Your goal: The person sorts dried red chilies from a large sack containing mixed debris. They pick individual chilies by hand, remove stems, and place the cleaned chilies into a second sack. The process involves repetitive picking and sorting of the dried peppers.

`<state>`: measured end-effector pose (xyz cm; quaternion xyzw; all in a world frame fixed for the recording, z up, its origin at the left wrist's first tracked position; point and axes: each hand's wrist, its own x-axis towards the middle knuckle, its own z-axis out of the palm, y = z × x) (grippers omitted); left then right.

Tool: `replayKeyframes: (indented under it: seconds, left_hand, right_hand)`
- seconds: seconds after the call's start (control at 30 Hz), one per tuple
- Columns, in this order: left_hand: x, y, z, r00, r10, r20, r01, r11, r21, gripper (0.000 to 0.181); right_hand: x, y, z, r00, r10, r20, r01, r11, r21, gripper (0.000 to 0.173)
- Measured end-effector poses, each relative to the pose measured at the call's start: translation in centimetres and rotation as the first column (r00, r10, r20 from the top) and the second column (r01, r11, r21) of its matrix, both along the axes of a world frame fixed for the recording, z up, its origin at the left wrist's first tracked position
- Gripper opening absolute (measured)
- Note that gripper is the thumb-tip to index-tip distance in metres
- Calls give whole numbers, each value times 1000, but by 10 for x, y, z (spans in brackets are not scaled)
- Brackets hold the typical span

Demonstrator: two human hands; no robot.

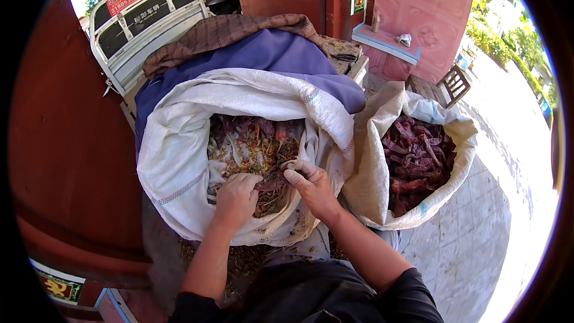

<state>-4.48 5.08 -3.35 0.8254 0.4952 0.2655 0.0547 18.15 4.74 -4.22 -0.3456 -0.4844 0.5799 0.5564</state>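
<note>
A dark red dried chili pepper [271,181] is stretched between my two hands over the mouth of a white woven sack [179,139]. My left hand [237,196] grips one end of the pod, its fingers curled down. At the other end my right hand [314,187] pinches the pepper near its stem between thumb and forefinger. Inside the rolled-down sack lie loose stems and yellow seeds [255,154], with more dried chili peppers [268,128] towards the far side. To the right, a second woven sack [365,175] holds many wrinkled dark red chili pods [415,161].
Purple cloth [278,49] and a brown checked blanket [197,42] lie behind the first sack. Beyond stands a white metal vehicle rack [145,54] bearing writing. A reddish panel [71,121] rises at left. A small wooden chair [454,86] stands past the right sack on paving [466,229].
</note>
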Motion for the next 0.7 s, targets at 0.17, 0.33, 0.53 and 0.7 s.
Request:
replayKeyframes:
  seconds: [0.17, 0.33, 0.53, 0.7]
  left_hand:
    - [-5, -2, 7, 996, 49, 81, -64, 980, 187, 34]
    - [17, -21, 40, 941, -110, 319, 87, 993, 85, 37]
    - [37, -44, 33, 911, -378, 163, 382, 924, 11, 28]
    - [35, -49, 26, 911, -410, -43, 390, 890, -235, 22]
  right_hand:
    - [16, -1, 11, 993, 35, -109, -39, 999, -35, 14]
    - [40, -24, 53, 931, 239, 275, -202, 967, -156, 16]
    - [53, -51, 30, 563, 104, 820, -437, 880, 189, 23]
    - [59, -66, 27, 386, 7, 922, -485, 852, 197, 31]
